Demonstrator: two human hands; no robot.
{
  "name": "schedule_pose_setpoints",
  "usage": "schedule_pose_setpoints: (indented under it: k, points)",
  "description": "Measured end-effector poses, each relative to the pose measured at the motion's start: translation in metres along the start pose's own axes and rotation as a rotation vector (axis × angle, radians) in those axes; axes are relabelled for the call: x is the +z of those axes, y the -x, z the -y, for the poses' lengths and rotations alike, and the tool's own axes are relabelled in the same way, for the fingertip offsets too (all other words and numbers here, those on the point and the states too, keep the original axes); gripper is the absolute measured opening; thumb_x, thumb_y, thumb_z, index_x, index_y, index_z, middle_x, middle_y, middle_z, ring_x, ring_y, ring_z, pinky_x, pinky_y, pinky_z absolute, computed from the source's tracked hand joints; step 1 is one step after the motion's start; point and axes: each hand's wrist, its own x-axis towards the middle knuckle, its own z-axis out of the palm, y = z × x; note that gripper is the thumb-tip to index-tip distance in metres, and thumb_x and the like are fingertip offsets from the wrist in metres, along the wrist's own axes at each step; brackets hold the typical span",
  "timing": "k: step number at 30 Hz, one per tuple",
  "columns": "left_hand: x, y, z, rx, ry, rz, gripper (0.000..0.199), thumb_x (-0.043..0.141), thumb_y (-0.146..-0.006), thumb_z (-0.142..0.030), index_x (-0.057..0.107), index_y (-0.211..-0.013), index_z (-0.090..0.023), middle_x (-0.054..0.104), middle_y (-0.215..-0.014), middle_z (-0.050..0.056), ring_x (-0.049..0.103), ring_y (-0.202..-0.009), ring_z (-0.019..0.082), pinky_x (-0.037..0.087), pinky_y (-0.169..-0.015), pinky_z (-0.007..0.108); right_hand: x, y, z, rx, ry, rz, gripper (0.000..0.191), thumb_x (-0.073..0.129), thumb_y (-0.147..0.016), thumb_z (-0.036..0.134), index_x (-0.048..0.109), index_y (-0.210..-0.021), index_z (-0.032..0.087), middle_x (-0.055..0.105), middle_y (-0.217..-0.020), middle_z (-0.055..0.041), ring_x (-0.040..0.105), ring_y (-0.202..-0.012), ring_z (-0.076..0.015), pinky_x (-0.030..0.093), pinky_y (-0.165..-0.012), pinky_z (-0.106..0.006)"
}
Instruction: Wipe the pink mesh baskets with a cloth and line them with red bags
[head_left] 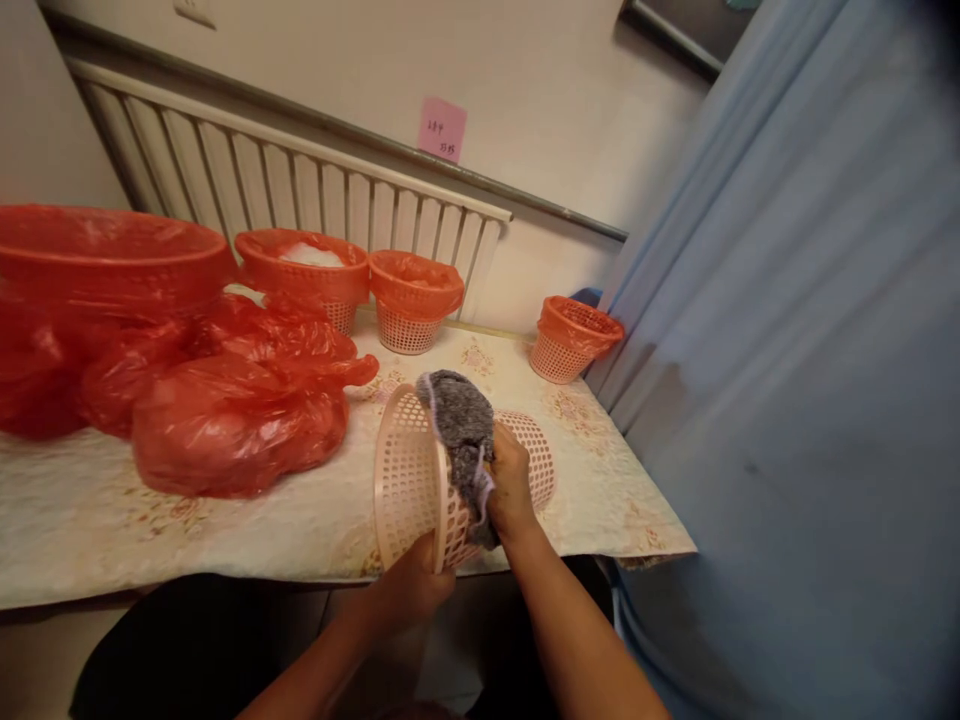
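Observation:
A pink perforated plastic basket [409, 480] lies tilted on its side near the table's front edge, its open mouth facing left. My left hand [416, 580] grips the lower part of its rim. Pressed against the outside of the basket is a grey cloth [461, 415] with a pale edge, held in my right hand [511, 480]. The cloth drapes over the top of the rim. Behind my right hand the perforated base end of a basket shows; whether it belongs to the same basket is partly hidden.
Red plastic bags [240, 420] fill the left of the flowered table [600, 500]. Several baskets lined with red bags, including a small one [566, 340] at the right, stand along the back. A blue curtain [780, 400] hangs at the right; a radiator [300, 185] is behind.

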Motion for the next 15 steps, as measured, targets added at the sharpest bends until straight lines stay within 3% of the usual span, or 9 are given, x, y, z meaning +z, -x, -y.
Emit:
schedule_pose_setpoints:
  k: [4, 9, 12, 15]
  points:
    - [0.001, 0.000, -0.011, -0.002, 0.055, 0.068, 0.053, 0.047, -0.069, -0.009, 0.065, -0.118, -0.019, 0.071, -0.114, 0.003, 0.057, -0.116, 0.027, 0.035, -0.110, 0.042, -0.025, 0.001, -0.058, 0.053, 0.111, -0.044, 0.017, 0.047, -0.083, 0.020, 0.064, -0.080, 0.019, 0.064, -0.086, -0.0043, 0.055, -0.084, -0.0188, 0.042, -0.079, -0.030]
    - [0.001, 0.002, -0.019, -0.011, 0.066, 0.099, 0.056, 0.047, -0.068, -0.010, 0.066, -0.119, -0.020, 0.072, -0.113, 0.002, 0.056, -0.120, 0.027, 0.035, -0.110, 0.043, -0.061, 0.023, -0.121, 0.208, 0.227, -0.217, 0.019, 0.048, -0.080, 0.025, 0.065, -0.083, 0.017, 0.067, -0.086, -0.0065, 0.059, -0.082, -0.0214, 0.045, -0.077, -0.033]
    - [0.001, 0.003, -0.021, -0.005, 0.052, 0.125, 0.056, 0.046, -0.068, -0.009, 0.067, -0.118, -0.022, 0.072, -0.112, 0.001, 0.053, -0.124, 0.027, 0.033, -0.112, 0.044, -0.062, 0.045, -0.122, 0.216, 0.213, -0.259, 0.025, 0.047, -0.078, 0.023, 0.067, -0.093, 0.017, 0.069, -0.097, -0.0095, 0.061, -0.092, -0.0238, 0.048, -0.082, -0.037]
    - [-0.002, 0.000, -0.020, 0.000, 0.038, 0.127, 0.056, 0.045, -0.068, -0.007, 0.068, -0.116, -0.022, 0.073, -0.110, 0.001, 0.053, -0.123, 0.027, 0.033, -0.112, 0.043, -0.045, 0.064, -0.090, 0.160, 0.117, -0.239, 0.028, 0.045, -0.078, 0.021, 0.067, -0.096, 0.019, 0.069, -0.096, -0.0088, 0.062, -0.097, -0.0248, 0.050, -0.086, -0.040]
